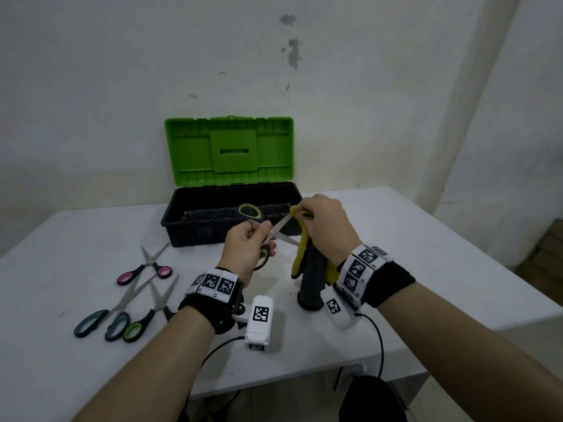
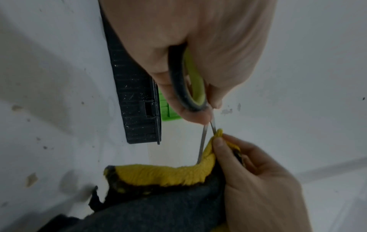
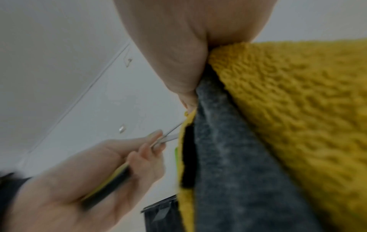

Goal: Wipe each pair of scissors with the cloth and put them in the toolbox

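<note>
My left hand (image 1: 248, 242) grips a pair of scissors (image 1: 275, 231) with black and yellow-green handles, its blades spread wide in front of the toolbox. My right hand (image 1: 321, 219) pinches a yellow and grey cloth (image 1: 303, 254) round the tip of one blade. In the left wrist view the scissors handle (image 2: 178, 81) lies in my palm and the cloth (image 2: 168, 174) hangs below the right hand (image 2: 258, 180). The right wrist view is mostly filled by the cloth (image 3: 288, 109), with the left hand (image 3: 99, 172) beyond it. The black toolbox (image 1: 198, 229) stands with its green lid (image 1: 228, 150) raised.
Three more pairs lie on the white table (image 1: 426, 239) at the left: pink-handled scissors (image 1: 146, 268), teal-handled scissors (image 1: 112, 312) and green-handled scissors (image 1: 149, 312). The toolbox stands against the wall. The table's right edge drops off beyond my right arm.
</note>
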A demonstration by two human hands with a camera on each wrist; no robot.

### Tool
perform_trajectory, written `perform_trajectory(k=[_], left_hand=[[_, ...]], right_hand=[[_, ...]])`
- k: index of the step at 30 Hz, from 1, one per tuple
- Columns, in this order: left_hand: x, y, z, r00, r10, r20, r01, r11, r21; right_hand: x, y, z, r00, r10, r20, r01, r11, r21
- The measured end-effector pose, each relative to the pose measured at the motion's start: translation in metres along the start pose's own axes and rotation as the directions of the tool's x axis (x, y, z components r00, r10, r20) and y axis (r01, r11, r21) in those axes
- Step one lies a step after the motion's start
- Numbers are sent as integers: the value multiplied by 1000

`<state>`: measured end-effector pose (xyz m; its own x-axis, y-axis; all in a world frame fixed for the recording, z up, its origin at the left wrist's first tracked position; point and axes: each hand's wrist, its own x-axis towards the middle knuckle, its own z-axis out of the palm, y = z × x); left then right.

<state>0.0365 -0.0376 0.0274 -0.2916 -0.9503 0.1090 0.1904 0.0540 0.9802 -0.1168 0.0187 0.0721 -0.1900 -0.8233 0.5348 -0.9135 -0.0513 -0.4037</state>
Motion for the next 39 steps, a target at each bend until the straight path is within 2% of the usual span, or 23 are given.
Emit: perform_trajectory(k=[3, 5, 8, 9, 11, 14, 16, 19, 22, 27, 33, 36, 39], left_hand=[[2, 1, -5, 1000, 14, -20, -13, 1000, 22], [4, 0, -5, 999, 31, -26, -29, 999, 44], [2, -3, -1, 999, 40, -14, -39, 998, 59], [1, -4, 1, 999, 41, -1, -41, 997, 60], [-1, -5, 2, 999, 37, 7, -37, 998, 55], [0, -5, -1, 999, -11, -50, 12, 1000, 12], [3, -4, -3, 994, -67, -85, 62, 996, -58], [5, 0, -4, 985, -134, -111, 113, 978, -178], [5, 1, 0, 972, -201, -123, 168, 957, -237], [-2, -1, 4, 993, -118, -31, 112, 981, -159], [0, -2, -11, 992, -73, -99, 59, 988, -142], [-1, -1, -9, 996, -58, -61, 51, 991, -122], [-4, 0, -6, 998, -51, -45, 44, 991, -130]], right_hand=[[4, 10, -9, 993, 113, -44, -113, 993, -12], [2, 3, -11, 996, 66, -52, -65, 998, 20], [-6, -17, -3, 996, -74, 42, 73, 997, 35], [-7, -18, 0, 994, -84, 67, 83, 996, 18], [-5, -14, 0, 997, -20, 77, 21, 1000, -20], [0, -4, -7, 996, 80, 46, -78, 995, -54], [0, -3, -14, 996, 89, 27, -88, 996, -27], [-5, -15, -18, 998, 25, 53, -26, 1000, 11], [-8, -29, -9, 988, -80, 131, 80, 997, 5], [-9, -42, 15, 953, -148, 266, 164, 986, -41], [-10, -39, 18, 941, -154, 303, 190, 977, -94], [-10, -48, 15, 942, -187, 278, 204, 978, -32], [-12, -56, 15, 939, -175, 295, 203, 977, -67]])
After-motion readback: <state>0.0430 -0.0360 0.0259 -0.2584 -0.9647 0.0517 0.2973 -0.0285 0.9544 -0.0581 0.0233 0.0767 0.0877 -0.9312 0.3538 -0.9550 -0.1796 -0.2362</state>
